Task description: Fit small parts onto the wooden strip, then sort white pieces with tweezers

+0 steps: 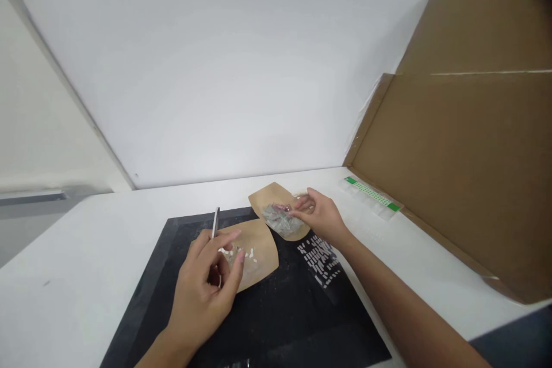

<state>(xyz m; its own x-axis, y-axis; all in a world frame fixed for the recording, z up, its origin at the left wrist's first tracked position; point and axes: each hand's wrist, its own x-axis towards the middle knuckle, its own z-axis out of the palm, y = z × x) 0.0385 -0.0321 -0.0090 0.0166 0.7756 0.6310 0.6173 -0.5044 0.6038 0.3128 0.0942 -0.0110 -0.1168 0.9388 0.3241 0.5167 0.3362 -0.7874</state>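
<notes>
My left hand (204,279) hovers over a brown paper sheet (264,244), its index finger and thumb apart. A slim silver tool (215,222), like tweezers, juts up from its curled fingers. Small white pieces (251,253) lie on that sheet near the fingertips. On the right, my right hand (321,215) reaches over a second brown paper sheet (268,192), which carries a heap of clear plastic scraps (281,221). Thumb and fingers are pinched at the heap's edge, by a pinkish bit; what lies between them is too small to make out.
Under both sheets is a black mat (297,316) on a white table (56,293). Rows of tiny pale strips (319,257) lie at the mat's right. Farther right are a clear case with a green-marked strip (373,195) and a standing cardboard panel (466,167). A white wall (241,80) rises behind.
</notes>
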